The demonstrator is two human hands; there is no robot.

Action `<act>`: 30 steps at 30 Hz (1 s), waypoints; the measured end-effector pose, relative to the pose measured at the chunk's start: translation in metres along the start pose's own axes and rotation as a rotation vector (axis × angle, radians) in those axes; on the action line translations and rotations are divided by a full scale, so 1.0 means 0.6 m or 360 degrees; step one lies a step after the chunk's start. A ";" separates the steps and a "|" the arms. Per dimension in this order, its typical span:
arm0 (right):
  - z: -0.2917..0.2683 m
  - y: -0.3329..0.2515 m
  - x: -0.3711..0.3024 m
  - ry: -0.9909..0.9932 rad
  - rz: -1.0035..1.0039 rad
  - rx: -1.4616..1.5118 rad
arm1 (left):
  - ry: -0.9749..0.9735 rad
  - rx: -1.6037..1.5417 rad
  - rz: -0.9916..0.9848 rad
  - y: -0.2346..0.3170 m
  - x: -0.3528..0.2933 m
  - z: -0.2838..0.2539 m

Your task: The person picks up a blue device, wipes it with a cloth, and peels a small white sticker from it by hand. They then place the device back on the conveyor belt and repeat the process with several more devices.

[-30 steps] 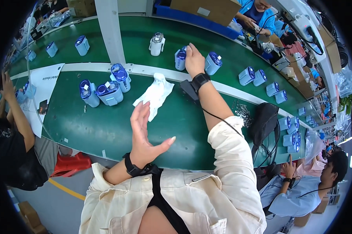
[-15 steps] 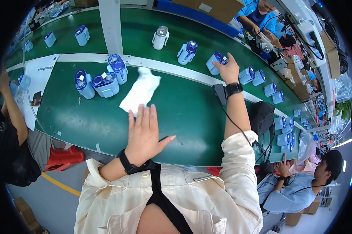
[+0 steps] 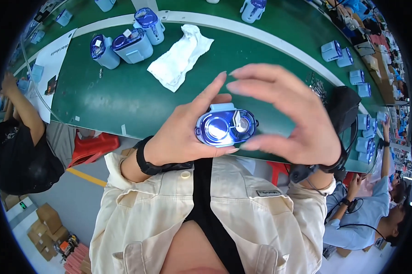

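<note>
My left hand is wrapped round a light-blue device just above the table's near edge. The device has a glossy see-through dark-blue oval top with two round parts under it, and a small white piece stands on that top. My right hand, slightly blurred, arches with fingers and thumb apart at the device's right side. Its thumb tip is close to the top, and I cannot tell whether it touches. Beyond my hands a crumpled white cloth lies on the green table.
Three similar devices stand at the back left. More devices stand past the white rail. A black bag and small metal parts lie at right. Co-workers sit on both sides.
My right hand has come back from the far belt toward my body. The device now sits in my left hand, which has left the cloth. The view has tilted nearer to me.
</note>
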State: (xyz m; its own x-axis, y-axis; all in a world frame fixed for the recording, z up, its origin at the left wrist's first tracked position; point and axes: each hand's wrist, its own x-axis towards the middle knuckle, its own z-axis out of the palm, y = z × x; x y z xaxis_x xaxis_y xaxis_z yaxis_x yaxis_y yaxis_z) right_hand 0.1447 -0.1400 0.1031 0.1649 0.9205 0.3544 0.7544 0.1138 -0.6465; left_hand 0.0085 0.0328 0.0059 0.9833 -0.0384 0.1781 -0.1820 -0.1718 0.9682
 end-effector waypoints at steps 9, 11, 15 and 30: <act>0.013 0.005 0.000 -0.0049 -0.0106 0.0095 | 0.0148 0.0263 0.0102 0.018 -0.016 0.017; 0.029 -0.009 -0.010 0.0160 0.0241 0.0107 | 0.0344 0.0459 0.0151 0.020 -0.019 0.024; 0.076 -0.016 -0.023 0.0593 0.0490 0.0098 | 0.0611 0.0687 0.0167 0.012 -0.012 0.038; 0.131 0.008 -0.029 0.1028 -0.0055 -0.0756 | 0.0909 0.1132 0.0601 -0.018 0.004 0.035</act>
State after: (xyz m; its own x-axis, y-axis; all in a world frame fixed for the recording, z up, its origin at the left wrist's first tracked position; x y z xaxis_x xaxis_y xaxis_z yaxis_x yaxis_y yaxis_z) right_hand 0.0952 -0.1258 0.0407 0.3620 0.5044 0.7840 0.9316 -0.1668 -0.3228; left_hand 0.0125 0.0139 -0.0078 0.6809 0.2364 0.6932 -0.2623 -0.8049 0.5322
